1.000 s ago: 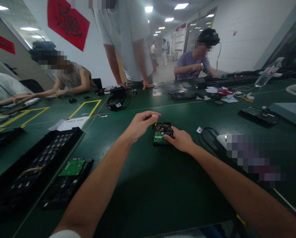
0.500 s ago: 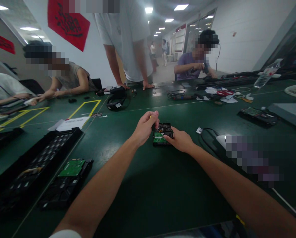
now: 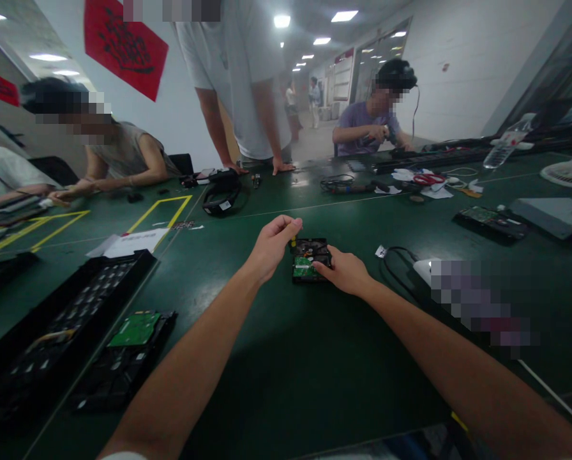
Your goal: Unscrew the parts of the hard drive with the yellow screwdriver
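A hard drive [image 3: 304, 267] lies on the green table in front of me, its green circuit board facing up. My right hand [image 3: 347, 271] grips its right side, with the thumb on top near the board. Above the drive's far left corner, the fingertips of my left hand [image 3: 277, 241] are pinched together. Below them pokes the yellow part of a small tool [image 3: 293, 242] that looks like a screwdriver; most of it is hidden by the fingers. Whether its tip touches the drive I cannot tell.
On the left lie a long black tray [image 3: 75, 306] and another drive in a black caddy [image 3: 135, 329]. A power strip [image 3: 422, 269] with a black cable is at right, beyond it another drive [image 3: 489, 223] and a grey metal box [image 3: 554, 216]. Co-workers are around the table.
My left hand has shifted slightly and its fingers have turned, so more of the yellow part shows. My right hand stays on the hard drive. The whole view has moved a little.
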The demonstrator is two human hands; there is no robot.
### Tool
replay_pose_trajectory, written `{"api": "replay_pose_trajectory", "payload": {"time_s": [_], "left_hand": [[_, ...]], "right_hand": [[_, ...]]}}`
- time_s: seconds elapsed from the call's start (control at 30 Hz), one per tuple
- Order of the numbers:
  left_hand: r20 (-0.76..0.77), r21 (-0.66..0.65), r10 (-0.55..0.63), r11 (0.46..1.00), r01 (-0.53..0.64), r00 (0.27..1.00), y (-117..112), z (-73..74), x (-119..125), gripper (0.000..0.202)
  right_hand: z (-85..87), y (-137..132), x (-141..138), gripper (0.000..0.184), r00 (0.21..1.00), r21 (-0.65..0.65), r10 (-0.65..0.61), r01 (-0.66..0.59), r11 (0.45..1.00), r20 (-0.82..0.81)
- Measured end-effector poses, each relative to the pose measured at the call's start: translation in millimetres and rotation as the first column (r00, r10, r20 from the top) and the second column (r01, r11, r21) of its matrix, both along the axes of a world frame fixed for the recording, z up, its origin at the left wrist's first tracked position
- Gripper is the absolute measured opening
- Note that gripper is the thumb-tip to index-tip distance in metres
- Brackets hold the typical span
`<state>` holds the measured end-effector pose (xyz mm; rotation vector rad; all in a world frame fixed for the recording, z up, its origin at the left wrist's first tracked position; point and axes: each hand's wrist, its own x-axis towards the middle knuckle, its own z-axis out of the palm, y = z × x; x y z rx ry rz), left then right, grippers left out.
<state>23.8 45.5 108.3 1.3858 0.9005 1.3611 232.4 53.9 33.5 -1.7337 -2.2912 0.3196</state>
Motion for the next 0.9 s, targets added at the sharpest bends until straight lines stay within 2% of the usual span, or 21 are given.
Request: {"api": "replay_pose_trajectory", "payload": {"time_s": [0.13, 0.23, 0.37, 0.63, 0.9], "left_hand": [[0.021, -0.038, -0.061, 0.997, 0.062, 0.998, -1.9, 2.7, -0.8, 0.025], [0.118, -0.095, -0.107, 0.988, 0.119, 0.987, -2.3, 2.6, 0.7, 0.023], [0.189, -0.129, -0.107, 0.983, 0.133, 0.976, -1.2, 3.0, 0.9, 0.023], [0.038, -0.072, -0.066, 0.995, 0.069, 0.997, 0.1, 3.9, -4.6, 0.025], [-0.001, -0.068, -0.076, 0.995, 0.076, 0.997, 0.3, 4.7, -6.5, 0.026]], "right_hand": [[1.3, -0.1, 0.6, 0.065, 1.000, -0.005, 0.008, -0.008, 1.000, 0.000], [1.6, -0.2, 0.6, 0.065, 1.000, -0.004, 0.003, -0.003, 1.000, 0.011], [0.1, 0.4, 0.4, 0.065, 1.000, 0.005, 0.001, -0.001, 1.000, 0.006], [1.1, 1.4, 0.0, 0.065, 1.000, -0.009, 0.006, -0.006, 1.000, 0.003], [1.0, 0.8, -1.0, 0.066, 1.000, -0.017, -0.011, 0.011, 1.000, 0.019]]}}
